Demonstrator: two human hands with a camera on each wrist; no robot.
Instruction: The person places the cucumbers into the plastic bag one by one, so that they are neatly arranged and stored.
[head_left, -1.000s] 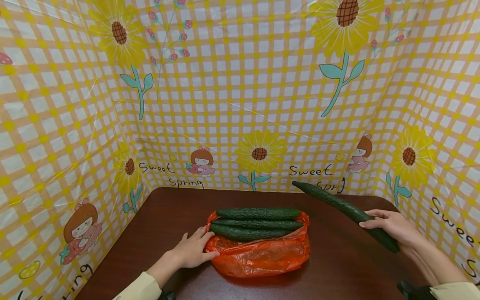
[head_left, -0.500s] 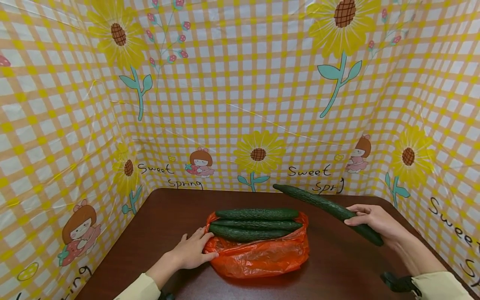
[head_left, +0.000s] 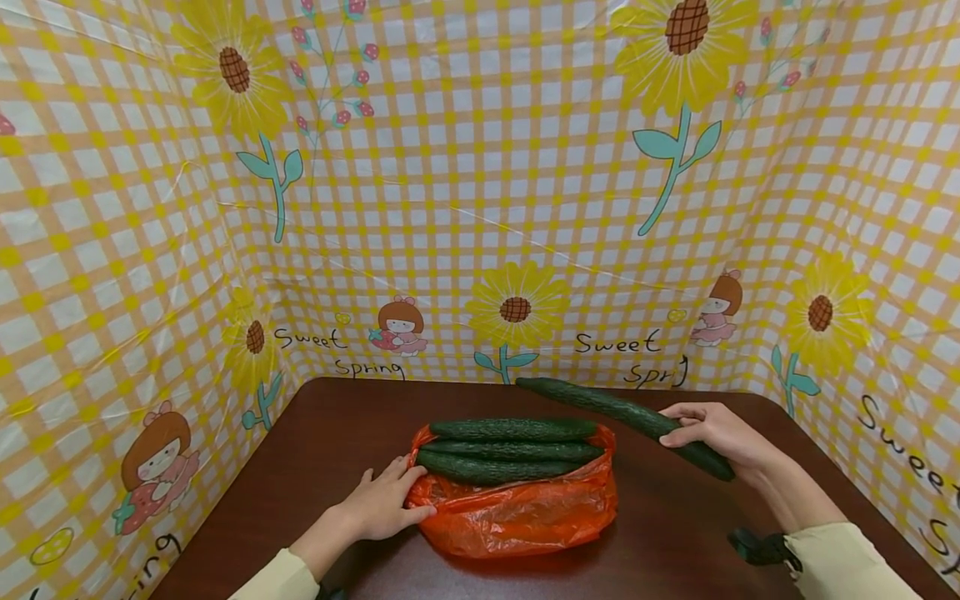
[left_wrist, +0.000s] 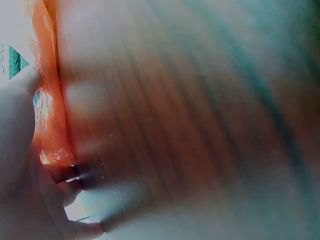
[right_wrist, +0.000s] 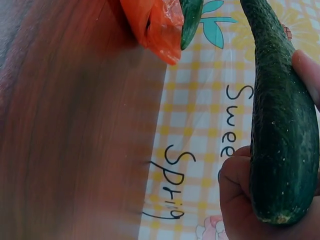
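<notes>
My right hand [head_left: 723,433] grips a long dark green cucumber [head_left: 600,402] near its right end, and the cucumber is held up behind and to the right of a red plastic bag [head_left: 517,525]. In the right wrist view the thumb and fingers lie on opposite sides of the cucumber [right_wrist: 282,140], whose blunt end points at the camera. Several cucumbers [head_left: 510,430] lie side by side across the bag's open top. At the bag's left end my left hand [head_left: 378,504] rests with spread fingers, thumb over the front edge. The left wrist view shows that hand against the bag [left_wrist: 52,115].
Under everything is a dark brown wooden table [head_left: 330,425]. Yellow checked cloth walls [head_left: 450,192] with printed sunflowers close it in at the back and both sides. A black strap [head_left: 757,548] sits around the right wrist.
My right hand has moved left with the cucumber, which now lies lower and flatter, its tip behind the bag. The left hand and the bag stay where they were.
</notes>
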